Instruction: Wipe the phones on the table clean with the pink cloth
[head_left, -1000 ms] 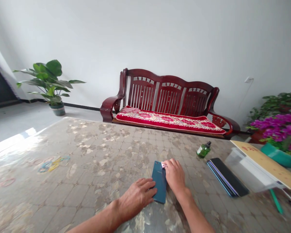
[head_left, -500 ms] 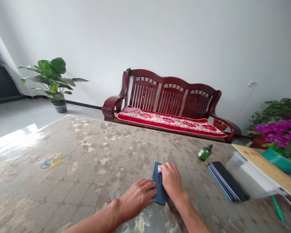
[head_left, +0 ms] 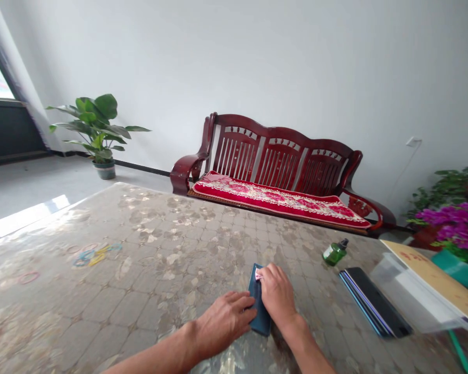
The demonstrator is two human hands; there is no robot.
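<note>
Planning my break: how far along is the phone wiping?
Done: nothing visibly finished; I cannot tell which phones are clean. In hand: the left hand steadies the teal phone on the table while the right hand presses a small pink pad on its far end. Left: possibly the stack of dark phones near the green bottle.

Nothing here can be read with certainty. The tan board at the right edge of the tabletop carries a few red marks near its far end, too small to make out. The pale patch on the green bottle is a blur, and the teal phone shows no legible mark.
</note>
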